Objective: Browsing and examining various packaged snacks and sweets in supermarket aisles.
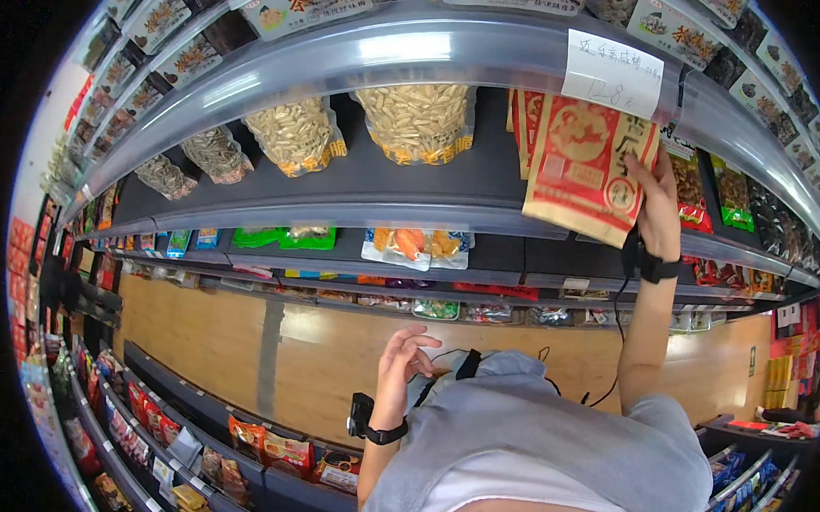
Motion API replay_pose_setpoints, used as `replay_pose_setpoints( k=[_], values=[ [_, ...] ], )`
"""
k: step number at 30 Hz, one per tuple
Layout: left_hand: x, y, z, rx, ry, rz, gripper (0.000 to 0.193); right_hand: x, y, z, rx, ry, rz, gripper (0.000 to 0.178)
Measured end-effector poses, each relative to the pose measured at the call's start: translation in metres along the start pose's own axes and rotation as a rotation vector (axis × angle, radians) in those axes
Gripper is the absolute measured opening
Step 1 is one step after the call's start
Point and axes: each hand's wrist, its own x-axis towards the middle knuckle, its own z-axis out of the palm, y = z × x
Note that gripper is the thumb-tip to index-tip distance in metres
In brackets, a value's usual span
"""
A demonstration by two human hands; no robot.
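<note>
My right hand [658,198] grips the right edge of a tan paper snack bag [580,173] with a red printed front. The bag tilts over the front lip of the shelf [336,213]. Behind it, partly hidden, more bags of the same kind [525,126] stand on that shelf. My left hand [404,357] hangs in front of my body, fingers apart and slightly bent, holding nothing. Clear bags of pale seeds [416,122] stand to the left of the tan bags. Each wrist wears a black strapped device [652,264].
A white handwritten price card [613,73] hangs from the upper shelf's clear rail [403,53], just above the bag. Dark and green snack packets [731,193] sit to the right. Lower shelves hold more packets. Wooden floor [332,349] and another stocked shelf [255,483] lie behind me.
</note>
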Motion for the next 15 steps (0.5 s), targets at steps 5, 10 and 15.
replay_pose_setpoints(
  k=[5, 10, 15],
  values=[
    [-0.001, -0.005, -0.003, -0.006, 0.050, -0.013, 0.031, 0.025, 0.007, -0.007, -0.257, -0.075, -0.089, 0.053],
    [-0.002, -0.014, -0.018, -0.033, 0.050, -0.081, 0.029, 0.018, 0.024, 0.001, -0.505, -0.090, -0.289, 0.059],
    [-0.009, -0.013, -0.036, -0.029, 0.075, -0.105, 0.027, -0.021, 0.004, 0.069, -1.204, 0.260, -0.671, 0.066]
  ],
)
